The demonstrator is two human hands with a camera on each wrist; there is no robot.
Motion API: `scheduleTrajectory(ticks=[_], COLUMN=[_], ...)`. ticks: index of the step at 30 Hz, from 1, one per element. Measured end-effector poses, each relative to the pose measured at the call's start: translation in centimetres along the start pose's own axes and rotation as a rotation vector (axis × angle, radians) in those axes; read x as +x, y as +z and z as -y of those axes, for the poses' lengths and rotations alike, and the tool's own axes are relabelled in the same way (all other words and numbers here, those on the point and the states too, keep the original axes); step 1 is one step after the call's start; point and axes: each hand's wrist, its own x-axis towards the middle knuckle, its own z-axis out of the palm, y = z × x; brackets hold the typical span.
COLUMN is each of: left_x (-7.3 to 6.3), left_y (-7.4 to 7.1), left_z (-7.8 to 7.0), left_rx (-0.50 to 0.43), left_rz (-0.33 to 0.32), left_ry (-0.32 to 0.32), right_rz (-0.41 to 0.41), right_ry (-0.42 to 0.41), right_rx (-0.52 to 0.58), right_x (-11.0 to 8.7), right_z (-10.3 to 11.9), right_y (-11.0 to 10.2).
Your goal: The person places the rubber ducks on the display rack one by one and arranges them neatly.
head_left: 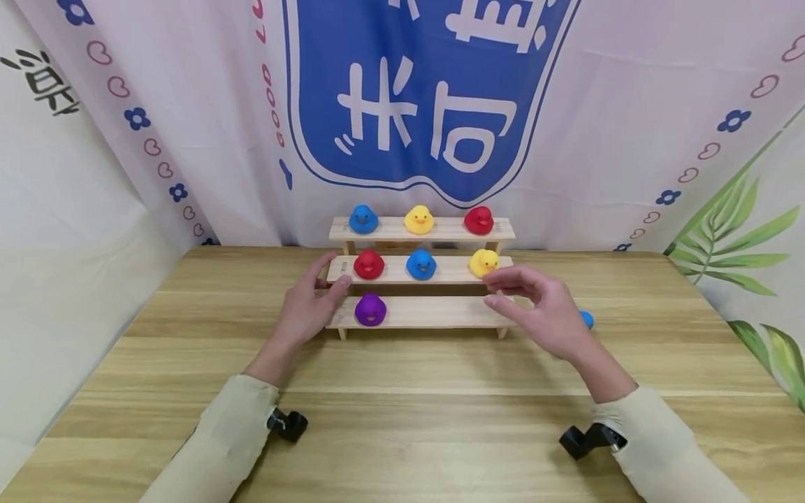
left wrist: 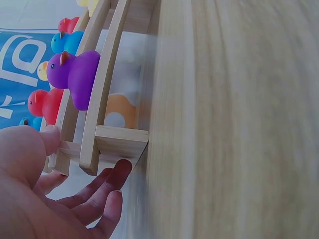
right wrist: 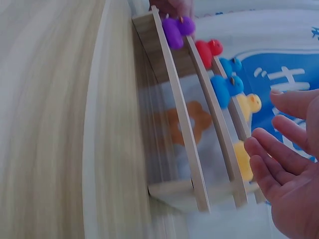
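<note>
A three-step wooden stand [head_left: 440,312] carries rubber ducks. A blue duck [head_left: 363,219], a yellow duck [head_left: 418,219] and a red duck [head_left: 479,221] sit on top. A second red duck [head_left: 369,265], a second blue duck [head_left: 421,265] and a second yellow duck [head_left: 483,263] occupy the middle step. At the bottom step's left is a purple duck [head_left: 370,309]. My left hand [head_left: 308,305] grips the stand's left end, thumb and index finger at the middle step. My right hand [head_left: 547,311] hovers by the right end, fingers loosely bent, nothing between them.
A blue object [head_left: 586,320] lies on the wooden table [head_left: 402,412], partly hidden behind my right hand. Close behind the stand hangs a printed curtain [head_left: 597,140]. Small black cameras [head_left: 288,425] are worn at both wrists.
</note>
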Motion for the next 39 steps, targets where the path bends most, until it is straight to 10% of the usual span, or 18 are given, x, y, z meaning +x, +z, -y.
scheduleTrajectory(ticks=[24, 39], left_x=[0.2, 0.3], left_y=[0.0, 0.0], left_z=[0.3, 0.4], left_rx=[-0.007, -0.005], left_rz=[0.003, 0.002], left_ry=[0.004, -0.008], right_rz=[-0.19, -0.124], right_ry=[0.052, 0.111], right_rx=[-0.012, 0.0], right_x=[-1.8, -3.2], right_z=[-4.0, -7.8], right_y=[-5.5, -8.7])
